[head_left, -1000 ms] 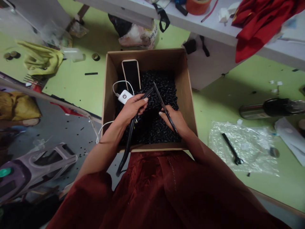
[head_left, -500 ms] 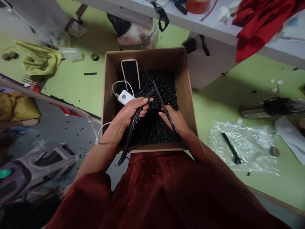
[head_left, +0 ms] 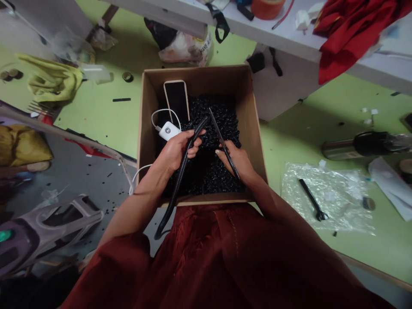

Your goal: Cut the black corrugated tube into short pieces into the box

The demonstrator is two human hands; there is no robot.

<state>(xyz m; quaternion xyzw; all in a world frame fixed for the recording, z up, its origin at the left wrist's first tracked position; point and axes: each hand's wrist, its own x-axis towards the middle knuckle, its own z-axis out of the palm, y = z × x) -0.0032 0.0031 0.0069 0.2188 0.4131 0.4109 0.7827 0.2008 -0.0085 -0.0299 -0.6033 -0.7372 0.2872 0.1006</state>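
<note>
My left hand [head_left: 180, 148] is closed round a black corrugated tube [head_left: 183, 169]. The tube slants from over the box's middle, across the near rim, to beside my clothing. In my right hand [head_left: 236, 159] is a long, dark, pointed tool, apparently scissors [head_left: 220, 136], seen nearly edge-on; its grip is partly hidden by my fingers. Its tip points away from me, just right of the tube's upper end, with a small gap. Below both hands, a cardboard box [head_left: 261, 159] holds many short black pieces [head_left: 210, 182].
A phone [head_left: 177, 101] leans inside the box, near a white device [head_left: 169, 131] with a white cable. Beyond stands a white table [head_left: 289, 36] with red cloth [head_left: 349, 38]. On the right lie a plastic bag [head_left: 347, 189] and a metal bottle [head_left: 341, 148]. A grey plastic stool [head_left: 61, 227] stands left.
The tube's lower end has shifted down and left, and its upper end slightly up. My right hand and the tool have barely moved.
</note>
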